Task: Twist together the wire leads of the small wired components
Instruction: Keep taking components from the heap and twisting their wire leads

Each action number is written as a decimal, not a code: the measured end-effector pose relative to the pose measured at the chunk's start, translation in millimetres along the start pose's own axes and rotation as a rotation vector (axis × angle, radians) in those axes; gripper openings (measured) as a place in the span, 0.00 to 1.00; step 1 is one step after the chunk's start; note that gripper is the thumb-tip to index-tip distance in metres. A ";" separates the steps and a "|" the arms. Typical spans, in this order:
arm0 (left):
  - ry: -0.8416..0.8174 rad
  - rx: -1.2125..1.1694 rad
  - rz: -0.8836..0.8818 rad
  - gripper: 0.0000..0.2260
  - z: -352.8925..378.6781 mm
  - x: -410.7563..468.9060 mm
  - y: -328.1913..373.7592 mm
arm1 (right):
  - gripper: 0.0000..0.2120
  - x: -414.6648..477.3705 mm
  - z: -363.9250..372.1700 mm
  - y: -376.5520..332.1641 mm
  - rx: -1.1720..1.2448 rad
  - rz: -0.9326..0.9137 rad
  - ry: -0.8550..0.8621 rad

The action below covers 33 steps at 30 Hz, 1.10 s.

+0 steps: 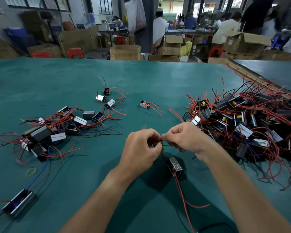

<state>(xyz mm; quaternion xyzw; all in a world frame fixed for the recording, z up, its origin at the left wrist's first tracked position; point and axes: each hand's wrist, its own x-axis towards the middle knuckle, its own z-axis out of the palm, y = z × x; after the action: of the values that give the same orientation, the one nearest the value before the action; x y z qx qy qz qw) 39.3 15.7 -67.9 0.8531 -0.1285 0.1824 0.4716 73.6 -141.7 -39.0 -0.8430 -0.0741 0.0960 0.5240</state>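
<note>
Left hand [139,148] and right hand [186,139] met over the near middle of the bench [141,76]. Both sets of fingers [170,134] were curled and pinched on the thin leads [165,145] between them, knuckles almost touching. The small box [175,165] those leads ran from sat tilted just below the hands; couldn't tell if it rested on the bench or dangled. More red wires [181,192] trailed from its other end toward the near edge. Looked mid-twist, turn count not readable. Handling guess: box is light and hard-shelled, fine to let hang. Leads are thin, limp and insulated, likely to spring back if let go early. Best hold is probably a pinch close to the free ends with one hand and an anchor a little further back with the other, no pulling against the joints at the box. Big tangled pile [250,121] lay to the right, near the right wrist. A smaller pile [47,130] lay to the left, a lone unit [145,104] beyond the hands, and a yellow rubber band [31,171] at near left.
</note>
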 end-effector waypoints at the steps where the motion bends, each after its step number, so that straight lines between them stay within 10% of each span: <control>1: 0.009 0.024 0.007 0.03 -0.9 0.6 -0.9 | 0.16 0.1 0.6 -0.2 -0.009 -0.041 0.019; 16: -0.196 -0.386 -0.321 0.09 -9.1 7.1 3.8 | 0.05 -8.5 -13.7 -3.6 -0.294 -0.419 -0.010; 27: -0.069 0.218 0.205 0.02 -7.1 1.8 -3.7 | 0.16 -3.8 -5.9 -2.3 -0.351 -0.151 -0.146; 33: -0.161 0.032 -0.017 0.05 -6.0 3.8 -5.1 | 0.14 -3.4 -9.0 -1.5 -0.097 -0.091 -0.163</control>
<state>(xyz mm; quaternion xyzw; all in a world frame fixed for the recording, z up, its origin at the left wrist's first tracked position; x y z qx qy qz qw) 43.5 23.3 -67.2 0.8736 -0.1559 0.1109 0.4475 72.4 -149.6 -33.5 -0.8526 -0.1593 0.1366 0.4786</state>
